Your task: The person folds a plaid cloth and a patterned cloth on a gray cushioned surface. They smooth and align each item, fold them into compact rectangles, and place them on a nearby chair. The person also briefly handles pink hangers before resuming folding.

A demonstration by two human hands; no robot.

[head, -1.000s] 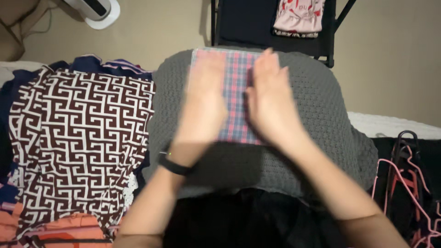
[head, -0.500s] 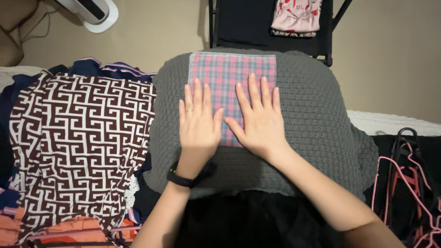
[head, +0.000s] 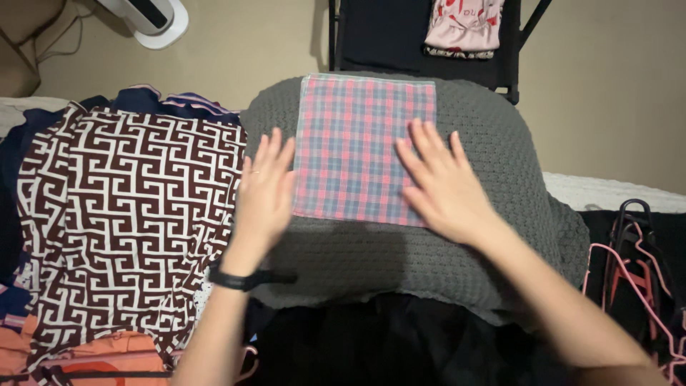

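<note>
A folded pink and blue plaid cloth [head: 361, 143] lies flat on a grey knitted blanket [head: 500, 171]. My left hand [head: 264, 189] rests flat at the cloth's left edge, fingers spread, with a black band on its wrist. On the cloth's right edge lies my right hand [head: 443, 186], palm down with the fingers apart. Neither hand holds anything.
A brown and white maze-patterned garment [head: 121, 214] lies to the left over darker clothes, with orange fabric [head: 93, 357] near the bottom left. Black and pink hangers [head: 636, 271] lie at the right. A black chair [head: 400, 32] with a pink garment [head: 464, 21] stands beyond the blanket.
Both hands have slid outward from the middle of the plaid cloth to its left and right edges, uncovering the cloth.
</note>
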